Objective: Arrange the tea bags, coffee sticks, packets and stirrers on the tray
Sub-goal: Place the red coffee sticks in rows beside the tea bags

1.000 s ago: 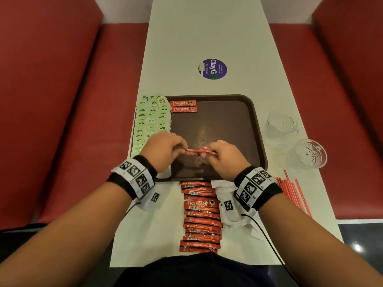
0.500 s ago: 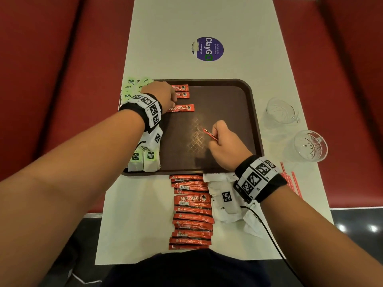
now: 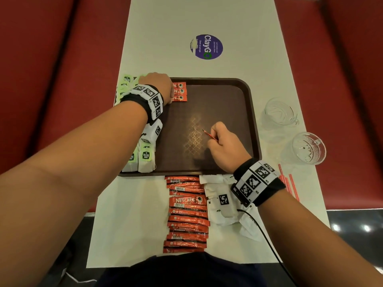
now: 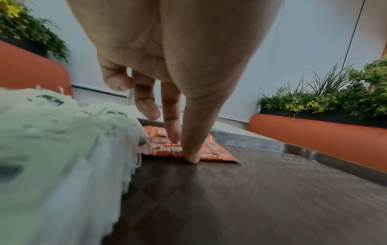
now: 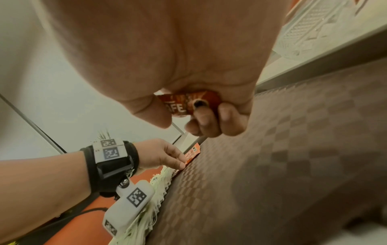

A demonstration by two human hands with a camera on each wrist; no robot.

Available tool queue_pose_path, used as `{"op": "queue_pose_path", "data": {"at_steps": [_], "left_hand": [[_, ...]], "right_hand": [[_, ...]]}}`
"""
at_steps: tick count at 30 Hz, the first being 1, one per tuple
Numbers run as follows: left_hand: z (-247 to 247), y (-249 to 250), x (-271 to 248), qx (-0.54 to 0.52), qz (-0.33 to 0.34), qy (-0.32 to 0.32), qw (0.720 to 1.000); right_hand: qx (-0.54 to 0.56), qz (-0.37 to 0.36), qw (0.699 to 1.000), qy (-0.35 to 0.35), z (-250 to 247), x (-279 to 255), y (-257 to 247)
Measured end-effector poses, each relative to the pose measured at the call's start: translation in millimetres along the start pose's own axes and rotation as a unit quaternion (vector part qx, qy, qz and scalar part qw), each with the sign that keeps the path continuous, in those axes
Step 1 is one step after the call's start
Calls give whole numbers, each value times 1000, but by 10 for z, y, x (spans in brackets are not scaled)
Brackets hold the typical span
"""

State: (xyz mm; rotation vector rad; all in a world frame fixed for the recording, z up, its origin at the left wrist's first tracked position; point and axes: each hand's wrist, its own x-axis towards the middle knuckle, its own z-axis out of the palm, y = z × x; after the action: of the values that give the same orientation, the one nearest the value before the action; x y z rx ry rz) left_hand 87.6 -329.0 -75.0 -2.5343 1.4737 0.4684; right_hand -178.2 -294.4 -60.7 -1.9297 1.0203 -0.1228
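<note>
The task looks partly done: tea bags (image 3: 145,156) line the tray's (image 3: 251,112) left edge and three sticks (image 3: 180,92) lie at its far left. Many sticks (image 3: 187,212), white packets (image 3: 219,201) and stirrers (image 3: 289,183) remain on the table. The left hand (image 3: 159,85) presses straight fingertips (image 4: 191,157) on the nearest placed stick; the right hand (image 3: 224,146) pinches another stick (image 5: 188,103) over mid-tray.

White table (image 3: 165,34) carries a brown tray (image 3: 251,112) mid-way, purple sticker (image 3: 206,46) beyond it. Two glass cups (image 3: 278,112) sit right; red stirrers (image 3: 290,181) nearer, coffee sticks (image 3: 186,214) and white packets (image 3: 221,206) below the tray.
</note>
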Motion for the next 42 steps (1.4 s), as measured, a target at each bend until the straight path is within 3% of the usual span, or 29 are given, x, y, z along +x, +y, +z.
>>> {"op": "queue_pose_path", "data": {"at_steps": [6,9,13,16,19,21,24,28,34,38,42], "left_hand": [[-39,54,14,-2,-8,-7,1000],[-62,35,-50,-15,18,25,999],[-150,39,-299,-128,100,87,983],[-231,62,-645,-217,205,66,952],[-186,66,-912,-201,291,13,935],[-89,68,-962,-165,312,9,936],[4,48,-922,-145,286,9,947],[25,-86,-750,-127,184,24,975],[117,-140,-535,-74,97,-18,992],[167,-95,-495,-51,85,11,995],[205,0,-492,-67,129,-36,989]], "right_hand": [[-16,-4,1000,5,31,19,23],[-37,-17,999,13,35,55,32],[-44,-11,999,9,10,115,8],[-31,-4,999,4,-19,139,-17],[-37,-12,999,4,-13,161,-37],[-41,-17,999,1,8,173,-59],[-56,-14,998,13,37,180,-69],[-124,-2,992,12,42,130,-16],[-204,-27,976,-73,59,-51,30],[-252,-66,958,-119,106,-150,-9],[-292,-90,939,-157,179,-248,-28]]}}
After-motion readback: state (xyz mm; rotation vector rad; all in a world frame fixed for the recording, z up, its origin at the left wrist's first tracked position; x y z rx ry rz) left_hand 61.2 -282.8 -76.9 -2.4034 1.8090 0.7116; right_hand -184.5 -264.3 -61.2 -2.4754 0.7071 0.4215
